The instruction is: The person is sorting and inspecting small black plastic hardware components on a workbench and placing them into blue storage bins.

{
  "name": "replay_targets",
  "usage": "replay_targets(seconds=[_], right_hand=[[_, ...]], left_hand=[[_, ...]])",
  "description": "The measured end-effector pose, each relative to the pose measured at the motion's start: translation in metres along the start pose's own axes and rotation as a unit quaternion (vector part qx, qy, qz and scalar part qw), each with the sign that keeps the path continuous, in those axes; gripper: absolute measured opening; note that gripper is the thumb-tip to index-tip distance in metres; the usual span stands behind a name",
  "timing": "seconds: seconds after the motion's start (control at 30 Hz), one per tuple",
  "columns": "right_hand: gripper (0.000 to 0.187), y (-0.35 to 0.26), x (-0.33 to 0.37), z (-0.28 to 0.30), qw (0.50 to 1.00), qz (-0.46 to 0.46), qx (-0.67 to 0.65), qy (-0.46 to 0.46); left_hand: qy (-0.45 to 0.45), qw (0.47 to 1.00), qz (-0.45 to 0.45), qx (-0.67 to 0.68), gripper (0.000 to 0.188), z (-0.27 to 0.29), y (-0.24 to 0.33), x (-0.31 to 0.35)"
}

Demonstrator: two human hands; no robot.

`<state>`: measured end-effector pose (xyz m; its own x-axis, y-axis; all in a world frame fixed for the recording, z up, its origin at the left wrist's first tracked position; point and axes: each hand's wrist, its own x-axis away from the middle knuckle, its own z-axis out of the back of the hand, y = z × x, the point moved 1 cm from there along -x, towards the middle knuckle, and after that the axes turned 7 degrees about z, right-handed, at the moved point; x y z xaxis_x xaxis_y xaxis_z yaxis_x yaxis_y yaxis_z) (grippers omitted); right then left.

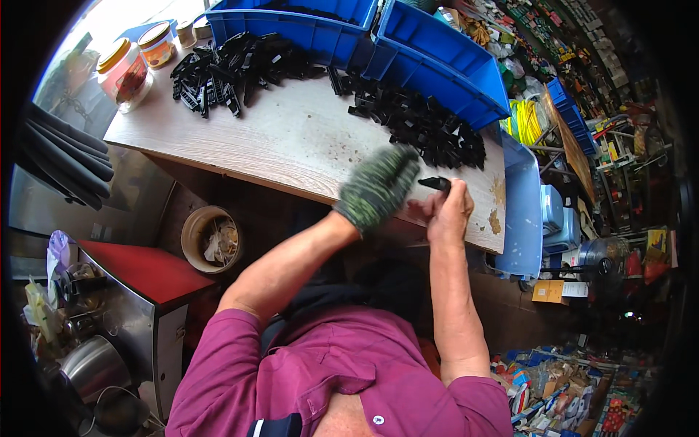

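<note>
At the centre of the frame, the right hand [448, 211], ungloved, pinches one small black plastic piece [435, 183] between thumb and fingers; the piece is raised over the near edge of the desk [284, 138], its pointed end toward the left. Just beside it, the left hand [378, 188] wears a green-and-black patterned knit glove. That hand is blurred, so I cannot tell whether its fingers are open or closed, or whether they hold anything.

As for progress, one piece is in hand while many others lie loose in two heaps. The left heap [233, 69], upper left of centre, seems made up of longer, slatted parts; the right heap [429, 124], upper right of centre, looks like smaller, chunkier ones. Which heap, if either, is finished cannot be told from this view, and no completed assembly can be made out. Behind the heaps stand a left blue crate [298, 35], with some dark pieces in it, and a right blue crate [437, 76].

Two jars at the upper left, a larger jar [124, 73] and a smaller jar [158, 47], carry colourful printed labels, and an orange-yellow carton [547, 291] at the lower right has a white label [575, 289]; their print is too small to make out reliably.
</note>
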<state>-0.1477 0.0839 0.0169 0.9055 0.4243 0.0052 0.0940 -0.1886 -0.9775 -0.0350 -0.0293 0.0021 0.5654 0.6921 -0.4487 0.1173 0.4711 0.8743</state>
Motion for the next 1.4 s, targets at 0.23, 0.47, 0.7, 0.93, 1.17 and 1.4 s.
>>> replay_targets(seconds=[0.23, 0.47, 0.7, 0.93, 1.17, 1.4], right_hand=[[0.033, -0.042, -0.068, 0.076, 0.971, -0.010, -0.034, 0.237], [0.031, -0.038, -0.072, 0.100, 0.953, 0.019, 0.006, 0.301], [0.027, -0.014, -0.020, 0.012, 0.999, -0.025, 0.027, -0.012], [0.045, 0.005, -0.006, -0.035, 0.960, -0.008, 0.080, -0.268], [0.034, 0.004, -0.003, -0.039, 0.957, -0.017, 0.090, -0.277], [0.038, 0.002, 0.000, -0.042, 0.952, -0.018, 0.100, -0.290]], left_hand=[[-0.003, 0.903, 0.021, -0.429, 0.020, 0.070, -0.028, -0.080], [-0.051, 0.879, -0.057, -0.471, 0.028, 0.059, -0.043, -0.075], [0.029, 0.969, -0.101, -0.224, 0.029, 0.055, -0.043, -0.056], [-0.073, 0.962, 0.207, 0.160, 0.051, 0.025, -0.024, -0.020], [-0.093, 0.918, 0.293, 0.248, 0.061, 0.032, -0.001, -0.023], [-0.145, 0.872, 0.360, 0.299, 0.055, 0.037, -0.001, -0.033]])
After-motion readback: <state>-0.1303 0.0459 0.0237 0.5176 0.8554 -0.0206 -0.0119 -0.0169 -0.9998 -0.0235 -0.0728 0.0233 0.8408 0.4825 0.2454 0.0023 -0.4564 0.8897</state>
